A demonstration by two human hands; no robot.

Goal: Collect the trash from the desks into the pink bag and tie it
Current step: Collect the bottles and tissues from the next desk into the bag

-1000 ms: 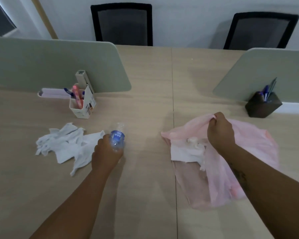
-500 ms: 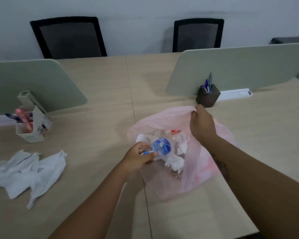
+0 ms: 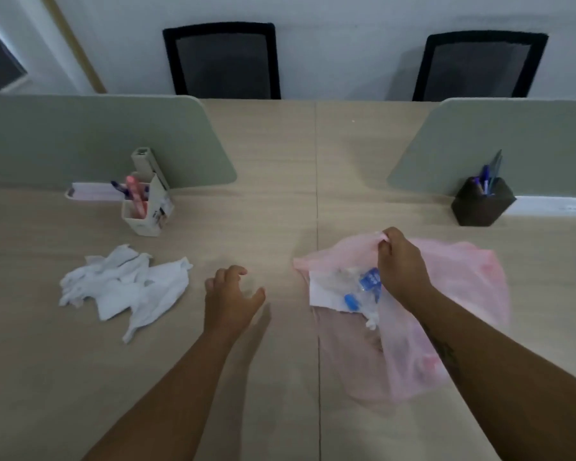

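Note:
The pink bag (image 3: pixel 459 294) lies on the right desk, its mouth facing left. My right hand (image 3: pixel 401 264) pinches the bag's upper rim and holds the mouth up. Inside the mouth lie a crushed clear bottle with a blue label (image 3: pixel 368 284) and white paper (image 3: pixel 323 292). My left hand (image 3: pixel 231 297) hovers over the desk between the bag and a pile of crumpled white tissues (image 3: pixel 123 287), fingers spread, holding nothing. The tissues rest on the left desk, apart from both hands.
A white pen holder (image 3: pixel 147 207) stands behind the tissues, and a dark pen cup (image 3: pixel 481 204) behind the bag. Green divider panels (image 3: pixel 97 141) rise at the back left and back right. Two black chairs (image 3: pixel 223 61) stand beyond the wooden desks (image 3: pixel 273 201).
My left hand carried the bottle from the left desk into the bag, let go of it, and moved back left, now empty. My right hand kept its hold on the rim.

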